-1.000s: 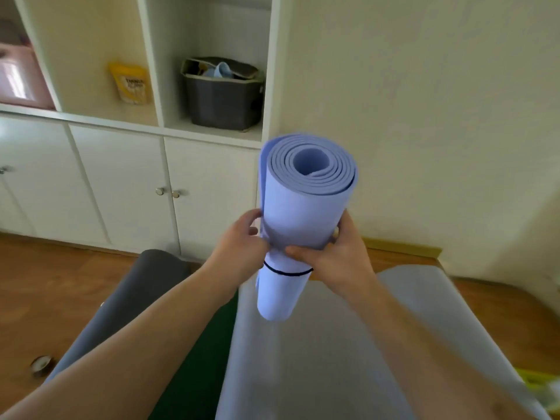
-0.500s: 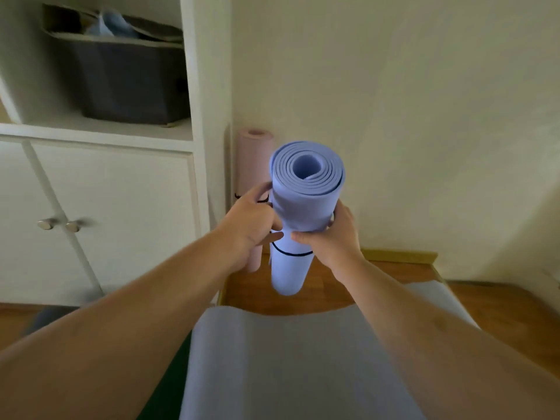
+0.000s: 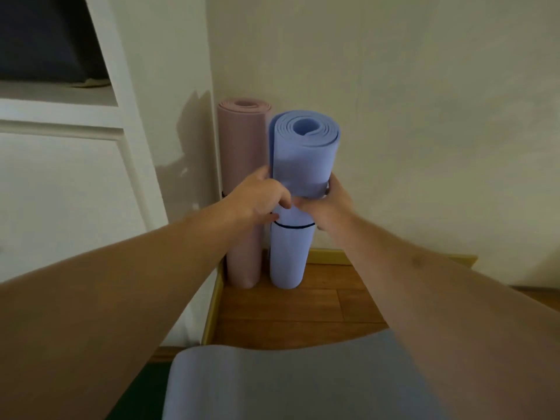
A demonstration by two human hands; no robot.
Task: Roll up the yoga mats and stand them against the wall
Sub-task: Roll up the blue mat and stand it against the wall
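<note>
A: What takes up most of the view?

B: The pale wall, meeting a white cabinet at a corner on the left. Below them is a wooden floor with a yellowish skirting strip along the wall.

A: And on the floor?

B: A light blue mat lies flat at the bottom edge, with a dark green one showing beside it on the left.

A: Where are the rolled mats?

B: In the corner. A pink rolled mat stands upright against the wall, just beside the cabinet side. Just to its right stands the blue rolled mat, upright, its lower end at the floor; whether it fully rests there I cannot tell. A thin black band circles it below the middle.

A: And the hands?

B: Both grip the blue roll at mid-height. The left hand wraps it from the left, the right hand from the right, fingers curled closed around the roll just above the band.
</note>
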